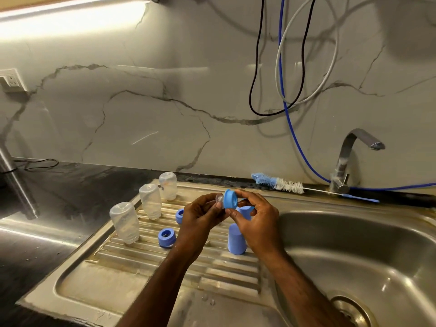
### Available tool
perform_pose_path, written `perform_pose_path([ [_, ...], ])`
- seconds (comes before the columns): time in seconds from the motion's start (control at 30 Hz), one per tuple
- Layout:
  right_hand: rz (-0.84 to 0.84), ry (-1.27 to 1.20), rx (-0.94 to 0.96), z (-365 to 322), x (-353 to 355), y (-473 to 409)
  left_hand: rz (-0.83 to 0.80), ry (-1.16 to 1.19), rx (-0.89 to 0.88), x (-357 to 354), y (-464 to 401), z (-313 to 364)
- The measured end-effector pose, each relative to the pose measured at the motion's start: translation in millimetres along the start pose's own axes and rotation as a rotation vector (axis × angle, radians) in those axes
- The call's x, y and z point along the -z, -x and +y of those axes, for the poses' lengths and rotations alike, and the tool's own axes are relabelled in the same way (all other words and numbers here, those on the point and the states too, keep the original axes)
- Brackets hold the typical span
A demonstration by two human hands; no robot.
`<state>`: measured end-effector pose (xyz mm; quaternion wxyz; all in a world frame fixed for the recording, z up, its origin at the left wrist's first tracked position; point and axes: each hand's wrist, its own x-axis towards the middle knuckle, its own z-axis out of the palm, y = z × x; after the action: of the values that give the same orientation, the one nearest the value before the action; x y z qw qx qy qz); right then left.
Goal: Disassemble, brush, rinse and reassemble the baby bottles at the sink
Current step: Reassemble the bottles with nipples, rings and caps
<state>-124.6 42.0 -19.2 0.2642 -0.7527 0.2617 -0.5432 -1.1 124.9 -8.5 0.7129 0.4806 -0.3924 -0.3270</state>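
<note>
Three clear bottles (151, 201) inverted left of sink basin (354, 251), presumably draining; left hand (200, 215) pinching clear nipple (219, 198); right hand (257, 218) gripping blue collar (230, 198) above drainboard, apparently for seating nipple.

Between the hands, a bright blue collar ring (230, 199) with a clear teat (219, 198); two more blue rings (167, 237) left of them, pale blue caps (236, 239) beneath the right hand. Three bottles (125, 222) further left, cloudy clear. The brush (278, 182) beyond is blue and white; the wall (165, 102) pale marble, grey-veined
</note>
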Motion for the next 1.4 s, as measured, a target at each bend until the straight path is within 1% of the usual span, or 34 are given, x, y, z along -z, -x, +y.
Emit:
perform_pose_path([
  [0.3,-0.016,-0.021,0.009,-2.3,-7.1,5.4,0.146,-0.066,-0.048,1.0,-1.6,-8.1],
  [0.33,-0.01,-0.018,0.007,-1.1,-7.5,5.0,0.144,-0.068,-0.046,0.9,-2.0,-8.5],
  [0.5,0.057,0.025,0.008,4.4,-3.8,2.4,0.028,-0.01,-0.009,-0.2,-1.4,-10.0],
  [0.6,0.052,-0.019,0.018,5.2,-0.8,0.9,0.018,0.008,-0.009,-0.5,-0.3,-8.8],
  [0.73,0.027,-0.071,0.024,4.4,-2.1,0.6,0.033,0.101,0.034,-2.3,-0.7,-8.2],
  [0.87,0.012,-0.066,0.014,2.8,-2.2,2.3,0.005,-0.013,0.008,-1.5,1.3,-9.0],
  [1.0,0.034,-0.031,0.004,3.3,-2.2,1.1,-0.024,-0.084,-0.012,0.6,0.5,-7.5],
  [1.1,-0.025,-0.07,0.0,2.8,0.5,0.9,-0.061,-0.185,-0.086,-2.4,2.4,-4.6],
  [1.23,-0.099,-0.103,-0.033,5.5,0.9,1.1,-0.016,-0.227,-0.117,-2.5,2.3,-3.6],
  [1.4,-0.034,-0.049,-0.022,6.9,-1.4,0.4,0.004,-0.291,-0.136,-1.3,0.6,-6.1],
])
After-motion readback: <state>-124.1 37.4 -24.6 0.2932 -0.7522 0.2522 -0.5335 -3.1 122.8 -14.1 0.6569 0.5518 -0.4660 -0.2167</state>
